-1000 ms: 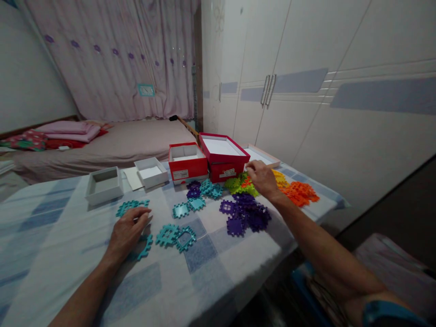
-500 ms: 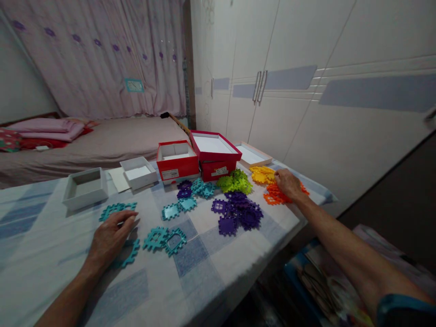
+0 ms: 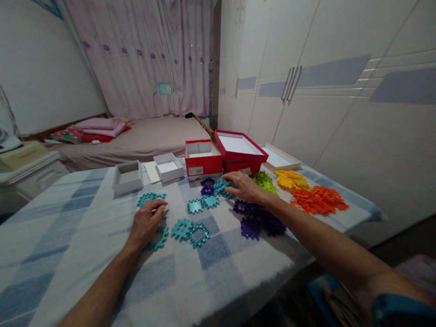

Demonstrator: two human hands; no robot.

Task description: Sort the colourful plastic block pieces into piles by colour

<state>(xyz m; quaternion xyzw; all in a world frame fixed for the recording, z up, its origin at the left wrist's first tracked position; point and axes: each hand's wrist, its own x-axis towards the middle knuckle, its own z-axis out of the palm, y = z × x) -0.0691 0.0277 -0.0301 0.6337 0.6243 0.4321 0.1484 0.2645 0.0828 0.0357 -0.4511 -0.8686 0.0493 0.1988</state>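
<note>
My left hand (image 3: 147,223) rests low over the table, fingers loosely stretched and holding nothing I can see. Teal plastic notched-edge building pieces lie around it: one (image 3: 146,199) just beyond the fingers, another (image 3: 162,238) partly hidden below the palm. My right hand (image 3: 245,186) is over the small pile of teal pieces (image 3: 220,185) in front of the boxes, its fingers and thumb apart at the pile's edge. Under that forearm lies a purple heap (image 3: 250,227), partly covered. Lime green pieces (image 3: 266,182) sit just behind the right hand.
A red box (image 3: 203,164), a crimson box with its lid (image 3: 241,144), a flat pale lid (image 3: 281,158) and two white boxes (image 3: 127,177) stand along the back. Yellow (image 3: 292,180) and orange pieces (image 3: 320,200) lie at the right near the table's edge.
My right hand has moved left from the orange and yellow pieces to the teal pile. The view has turned left. My left hand stays by its teal pieces.
</note>
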